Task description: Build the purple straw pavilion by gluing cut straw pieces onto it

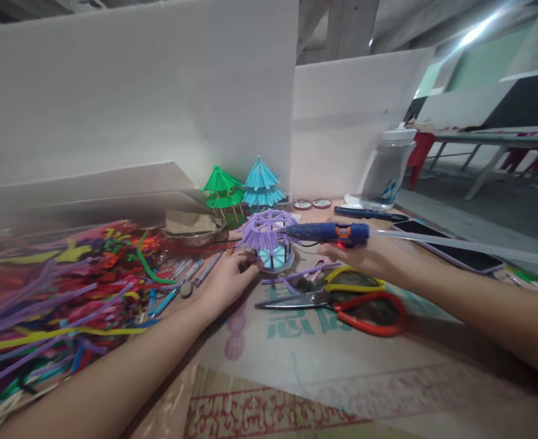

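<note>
A small pavilion model (269, 235) with a purple pipe-cleaner roof stands on a pale blue base in the middle of the table. My left hand (239, 271) grips the base at its left side with bent fingers. In my right hand (364, 253) is a blue hot glue gun (330, 233), its tip at the purple roof's right part and a clear glue stick jutting from its back. Scissors (337, 302) with one yellow and one red handle lie in front of the model, beside loose purple pipe-cleaner pieces (303, 273).
A pile of coloured pipe cleaners (67, 305) covers the left side. Behind the model stand a green pavilion (223, 189) and a blue one (262, 186). At right are a water bottle (387, 171), a dark utility knife (369, 214) and a phone (449, 244). White boards (136, 91) wall the back.
</note>
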`<action>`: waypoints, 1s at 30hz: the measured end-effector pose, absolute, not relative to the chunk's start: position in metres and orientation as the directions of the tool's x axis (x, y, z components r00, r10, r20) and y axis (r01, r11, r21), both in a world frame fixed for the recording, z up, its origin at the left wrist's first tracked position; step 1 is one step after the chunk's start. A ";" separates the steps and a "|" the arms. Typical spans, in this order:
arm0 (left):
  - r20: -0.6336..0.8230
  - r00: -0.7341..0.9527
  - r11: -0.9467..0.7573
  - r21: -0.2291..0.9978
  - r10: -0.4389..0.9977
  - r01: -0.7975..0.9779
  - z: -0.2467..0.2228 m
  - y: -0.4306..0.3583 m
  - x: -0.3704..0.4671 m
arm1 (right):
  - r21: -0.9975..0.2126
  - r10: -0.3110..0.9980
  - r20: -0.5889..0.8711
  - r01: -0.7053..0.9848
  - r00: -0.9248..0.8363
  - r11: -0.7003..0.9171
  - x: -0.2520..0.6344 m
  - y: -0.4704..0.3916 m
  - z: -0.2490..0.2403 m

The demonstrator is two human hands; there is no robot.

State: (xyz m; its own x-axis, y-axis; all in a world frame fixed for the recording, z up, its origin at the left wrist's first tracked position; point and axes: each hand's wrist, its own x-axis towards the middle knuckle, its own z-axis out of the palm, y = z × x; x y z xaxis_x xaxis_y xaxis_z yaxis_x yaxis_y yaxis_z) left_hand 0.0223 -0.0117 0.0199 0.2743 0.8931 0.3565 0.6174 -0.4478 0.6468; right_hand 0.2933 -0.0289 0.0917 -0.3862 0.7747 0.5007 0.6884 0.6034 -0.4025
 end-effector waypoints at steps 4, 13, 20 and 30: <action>0.364 0.288 -0.462 0.633 0.886 0.621 0.021 -0.013 0.024 | -0.398 0.798 0.491 0.725 -0.348 0.561 0.290 -0.027 0.089; 0.371 0.297 -0.474 0.628 0.880 0.618 0.021 -0.013 0.024 | -0.374 0.833 0.469 0.789 -0.292 0.487 0.288 -0.042 0.100; 0.383 0.313 -0.492 0.611 0.869 0.620 0.021 -0.014 0.025 | -0.396 0.843 0.447 0.779 -0.299 0.486 0.288 -0.039 0.097; 0.386 0.303 -0.487 0.607 0.872 0.628 0.022 -0.014 0.025 | -0.381 0.847 0.473 0.810 -0.244 0.446 0.285 -0.031 0.090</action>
State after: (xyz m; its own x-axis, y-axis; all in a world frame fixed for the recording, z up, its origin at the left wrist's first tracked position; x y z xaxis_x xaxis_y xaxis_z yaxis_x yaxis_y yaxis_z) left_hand 0.0253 -0.0144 0.0221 0.3027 0.8715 0.3857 0.6284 -0.4868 0.6068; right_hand 0.2847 -0.0313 0.0904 -0.2443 0.8466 0.4728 0.8096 0.4464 -0.3811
